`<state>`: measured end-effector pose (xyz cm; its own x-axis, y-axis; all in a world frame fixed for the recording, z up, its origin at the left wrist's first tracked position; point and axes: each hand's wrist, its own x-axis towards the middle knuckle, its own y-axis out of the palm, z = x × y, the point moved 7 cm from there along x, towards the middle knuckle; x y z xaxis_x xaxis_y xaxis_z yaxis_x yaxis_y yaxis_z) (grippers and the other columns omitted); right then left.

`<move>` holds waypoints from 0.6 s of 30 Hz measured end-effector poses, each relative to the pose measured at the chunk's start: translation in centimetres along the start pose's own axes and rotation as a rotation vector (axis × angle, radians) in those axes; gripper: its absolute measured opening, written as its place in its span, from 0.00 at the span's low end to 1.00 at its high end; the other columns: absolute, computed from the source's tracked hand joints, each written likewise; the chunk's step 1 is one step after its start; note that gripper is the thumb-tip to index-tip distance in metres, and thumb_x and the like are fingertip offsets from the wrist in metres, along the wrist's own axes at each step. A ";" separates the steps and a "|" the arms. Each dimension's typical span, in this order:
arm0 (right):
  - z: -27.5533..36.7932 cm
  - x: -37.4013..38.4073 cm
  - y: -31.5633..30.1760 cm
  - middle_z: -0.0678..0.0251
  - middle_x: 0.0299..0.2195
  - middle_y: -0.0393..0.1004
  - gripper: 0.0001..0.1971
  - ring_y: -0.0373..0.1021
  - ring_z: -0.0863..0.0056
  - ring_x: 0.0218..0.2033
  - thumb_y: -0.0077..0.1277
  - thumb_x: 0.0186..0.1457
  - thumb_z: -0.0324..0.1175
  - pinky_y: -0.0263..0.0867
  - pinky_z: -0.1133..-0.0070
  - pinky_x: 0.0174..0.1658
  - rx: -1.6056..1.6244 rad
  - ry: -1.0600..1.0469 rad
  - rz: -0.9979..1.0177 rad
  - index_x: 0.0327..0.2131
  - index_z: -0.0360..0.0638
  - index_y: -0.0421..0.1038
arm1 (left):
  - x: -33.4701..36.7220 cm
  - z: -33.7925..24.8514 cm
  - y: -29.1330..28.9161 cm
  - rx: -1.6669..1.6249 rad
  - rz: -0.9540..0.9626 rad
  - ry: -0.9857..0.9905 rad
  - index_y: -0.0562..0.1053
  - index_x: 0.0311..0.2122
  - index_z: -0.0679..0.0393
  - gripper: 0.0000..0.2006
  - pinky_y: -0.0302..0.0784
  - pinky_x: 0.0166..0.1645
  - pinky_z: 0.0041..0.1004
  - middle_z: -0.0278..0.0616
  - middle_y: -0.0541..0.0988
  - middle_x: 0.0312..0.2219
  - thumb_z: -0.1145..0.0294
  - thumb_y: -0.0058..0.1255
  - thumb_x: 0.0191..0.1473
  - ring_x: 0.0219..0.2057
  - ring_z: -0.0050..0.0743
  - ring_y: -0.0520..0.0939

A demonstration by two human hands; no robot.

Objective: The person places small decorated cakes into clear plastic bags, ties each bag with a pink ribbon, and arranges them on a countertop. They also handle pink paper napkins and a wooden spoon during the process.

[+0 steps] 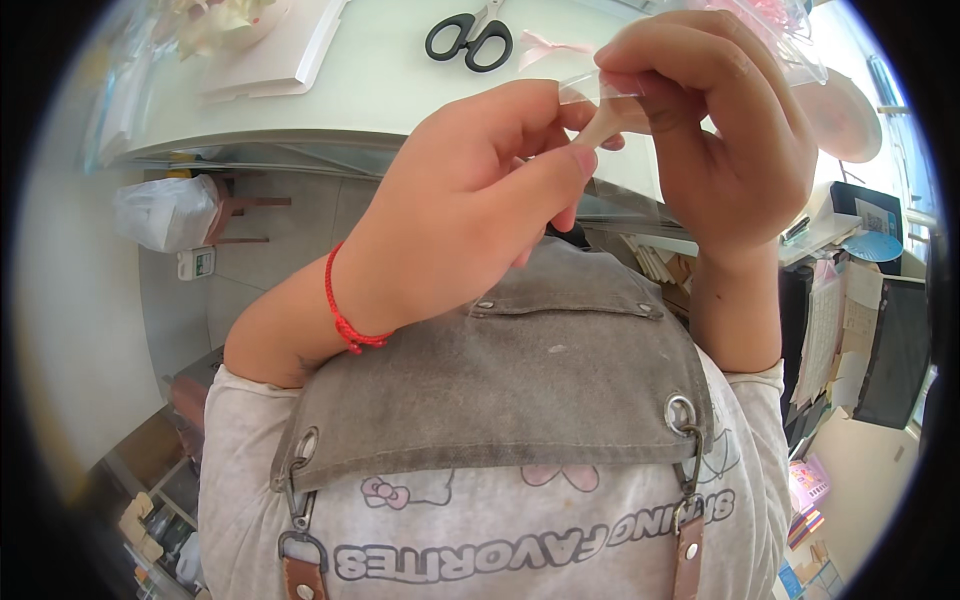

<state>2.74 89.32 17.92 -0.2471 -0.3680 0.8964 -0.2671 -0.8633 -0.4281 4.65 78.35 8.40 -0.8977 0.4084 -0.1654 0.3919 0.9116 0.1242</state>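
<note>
My left hand, with a red braided cord on its wrist, is closed over the near edge of a pale table. Between its thumb and fingers it pinches a cream-coloured, narrow, tapering piece whose kind I cannot make out. My right hand is raised just beside it, thumb and fingertips pressed together on a clear strip like tape or film. That strip spans the gap between both hands, above the cream piece. Scissors with black handles lie beyond my left hand, and a small pink ribbon bow lies to their right.
A white flat box stands at the table's far left. Clear plastic packaging with pink contents and a round pinkish disc are at the right. Below left is a stool with a white plastic bag; a keyboard lies at the right.
</note>
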 end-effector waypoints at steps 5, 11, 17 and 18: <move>-0.2 -0.8 0.1 0.65 0.19 0.71 0.06 0.67 0.74 0.18 0.57 0.37 0.20 0.61 0.83 0.22 -0.023 0.031 0.023 0.22 0.37 0.71 | 0.2 0.2 -0.1 -0.008 -0.016 -0.037 0.71 0.45 0.65 0.15 0.55 0.15 0.14 0.34 0.71 0.17 0.64 0.39 0.62 0.10 0.10 0.63; 0.7 -0.1 -0.1 0.64 0.18 0.71 0.06 0.68 0.74 0.18 0.56 0.36 0.21 0.61 0.83 0.21 -0.072 -0.058 0.040 0.21 0.38 0.70 | 0.4 0.4 0.0 -0.070 0.006 -0.064 0.71 0.37 0.63 0.16 0.53 0.13 0.15 0.31 0.67 0.13 0.60 0.39 0.63 0.09 0.11 0.61; 1.2 0.0 -0.2 0.65 0.17 0.71 0.05 0.67 0.75 0.17 0.54 0.34 0.22 0.61 0.82 0.20 -0.084 -0.031 -0.027 0.20 0.40 0.69 | 0.6 0.7 -0.2 -0.003 0.007 -0.028 0.71 0.32 0.61 0.16 0.52 0.13 0.16 0.31 0.66 0.12 0.57 0.42 0.62 0.08 0.11 0.60; 1.2 -0.1 -0.3 0.65 0.17 0.71 0.05 0.67 0.75 0.17 0.54 0.34 0.22 0.60 0.82 0.20 -0.069 -0.027 -0.069 0.20 0.40 0.69 | 0.6 0.7 -0.2 0.018 0.009 -0.013 0.71 0.31 0.61 0.16 0.52 0.13 0.16 0.31 0.66 0.12 0.57 0.42 0.62 0.08 0.11 0.60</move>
<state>3.96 89.25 18.10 -0.2005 -0.3182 0.9266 -0.3461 -0.8618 -0.3709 4.15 78.44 7.55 -0.8916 0.4169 -0.1769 0.4033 0.9086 0.1085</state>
